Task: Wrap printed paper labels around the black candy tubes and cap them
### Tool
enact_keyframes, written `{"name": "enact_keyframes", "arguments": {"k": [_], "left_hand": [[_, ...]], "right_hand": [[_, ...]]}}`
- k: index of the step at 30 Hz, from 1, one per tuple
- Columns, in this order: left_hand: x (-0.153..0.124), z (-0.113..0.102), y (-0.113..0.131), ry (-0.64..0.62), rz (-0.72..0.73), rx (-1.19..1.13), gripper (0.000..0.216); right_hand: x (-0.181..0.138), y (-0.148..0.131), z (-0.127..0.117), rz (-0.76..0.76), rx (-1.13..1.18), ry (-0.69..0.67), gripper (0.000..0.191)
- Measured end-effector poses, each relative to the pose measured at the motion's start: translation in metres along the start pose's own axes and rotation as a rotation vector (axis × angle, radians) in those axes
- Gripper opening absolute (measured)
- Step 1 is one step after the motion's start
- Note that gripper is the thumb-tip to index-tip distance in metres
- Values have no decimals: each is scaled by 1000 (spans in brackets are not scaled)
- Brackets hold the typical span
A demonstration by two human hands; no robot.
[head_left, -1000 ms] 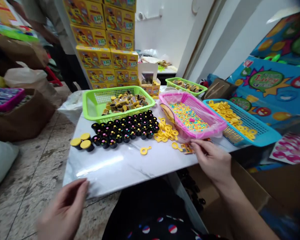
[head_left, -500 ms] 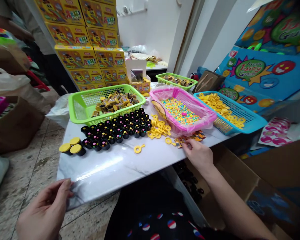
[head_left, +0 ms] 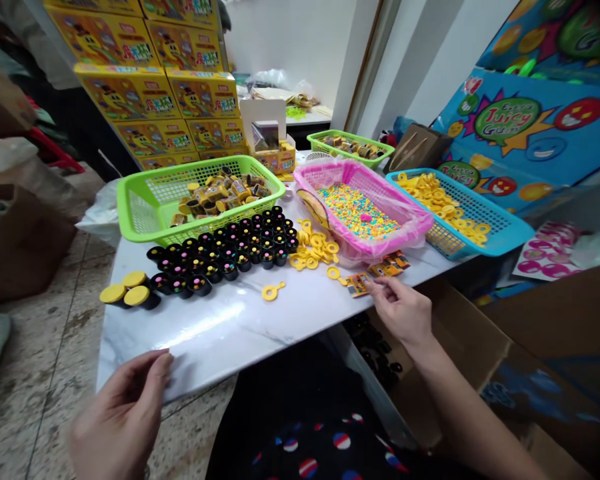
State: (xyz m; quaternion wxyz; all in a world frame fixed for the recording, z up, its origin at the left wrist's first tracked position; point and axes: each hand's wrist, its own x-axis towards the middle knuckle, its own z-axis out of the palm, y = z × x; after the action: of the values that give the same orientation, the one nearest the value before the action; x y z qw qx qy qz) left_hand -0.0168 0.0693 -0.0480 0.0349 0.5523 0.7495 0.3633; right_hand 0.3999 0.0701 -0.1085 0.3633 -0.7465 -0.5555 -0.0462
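Pinching at the edge of an orange printed piece [head_left: 358, 285], the right hand [head_left: 403, 313] works near the front edge of the counter [head_left: 220, 337]; its grip is closed to the fingertips on that piece, which lies beside a loose yellow ring [head_left: 333, 273], while more printed pieces [head_left: 389, 265] lie just behind. The left hand [head_left: 123, 410] is at the near left corner, thumb and forefinger drawn close together; nothing shows between them, though whether that grip has hold of something thin, I cannot tell.

As for progress, the work looks partway through; three capped cups [head_left: 137, 295] stand together on the left, wearing yellow tops but no printed band that I can see; beside them the rows of black cups [head_left: 230, 250] stand uncapped, with coloured candies [head_left: 355, 207] visible in many, so filling seems largely done for this batch and capping mostly remains. The green basket [head_left: 140, 217] holds a heap of banded pieces [head_left: 225, 193], which I take to be nearer finished; a pile of yellow rings [head_left: 313, 248] waits between the cups and the pink basket [head_left: 415, 230], and the blue basket [head_left: 503, 227] carries plenty more; candies, too, remain plentiful.
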Motion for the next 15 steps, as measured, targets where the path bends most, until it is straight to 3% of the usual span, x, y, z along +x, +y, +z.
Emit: {"name": "enact_keyframes", "arguments": {"k": [3, 8, 12, 15], "left_hand": [[-13, 8, 22, -196, 65, -62, 37], [-37, 33, 68, -407, 390, -261, 19], [-52, 56, 106, -543, 567, -393, 12], [-57, 74, 127, -665, 551, -418, 23]], "right_hand": [[-3, 0, 6, 50, -145, -42, 53], [-17, -16, 8, 99, -147, -88, 51], [-36, -35, -1, -28, -43, -118, 48], [-45, -52, 2, -150, -27, -121, 50]]}}
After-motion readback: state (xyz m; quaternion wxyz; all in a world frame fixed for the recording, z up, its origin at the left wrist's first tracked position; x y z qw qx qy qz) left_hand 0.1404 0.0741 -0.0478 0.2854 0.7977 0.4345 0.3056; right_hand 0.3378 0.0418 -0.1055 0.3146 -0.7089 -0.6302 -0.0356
